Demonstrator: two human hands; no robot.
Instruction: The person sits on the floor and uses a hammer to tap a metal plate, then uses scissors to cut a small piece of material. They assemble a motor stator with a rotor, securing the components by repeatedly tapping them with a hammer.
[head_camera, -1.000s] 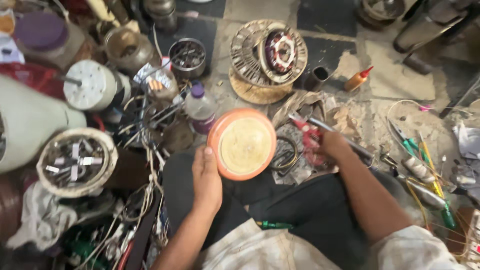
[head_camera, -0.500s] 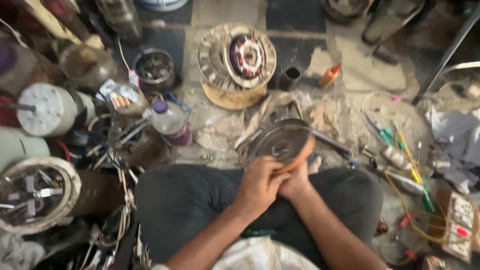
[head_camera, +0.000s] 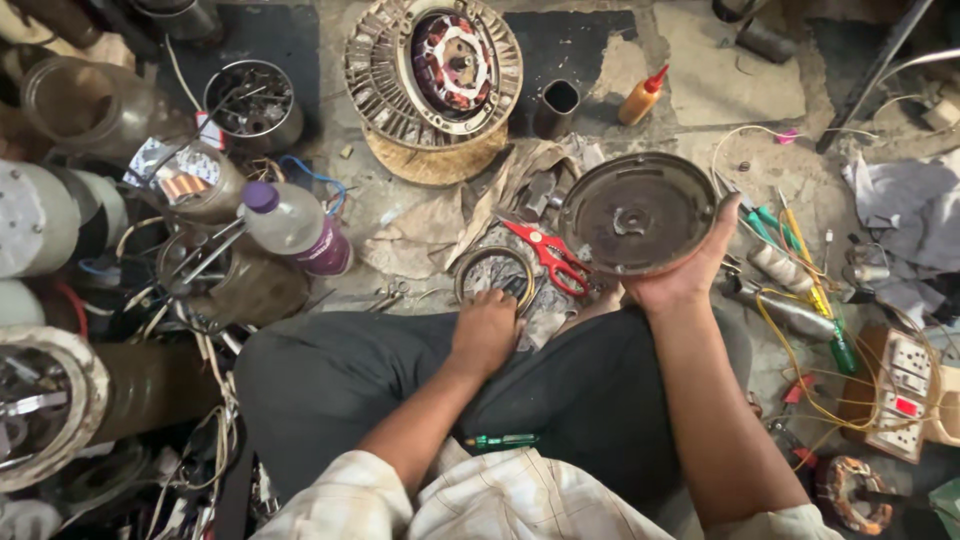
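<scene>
Above the lap, right hand gripping a round, dull metal cover; left hand curled over a wire ring.

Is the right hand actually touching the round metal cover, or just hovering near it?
Touching. The head view shows the right hand cupping the round metal cover from below, its fingers curled over the rim's right edge with no gap.

Tight ahead: red scissors, wire ring and rags crowd the floor; bare patch beyond the orange bottle.
</scene>
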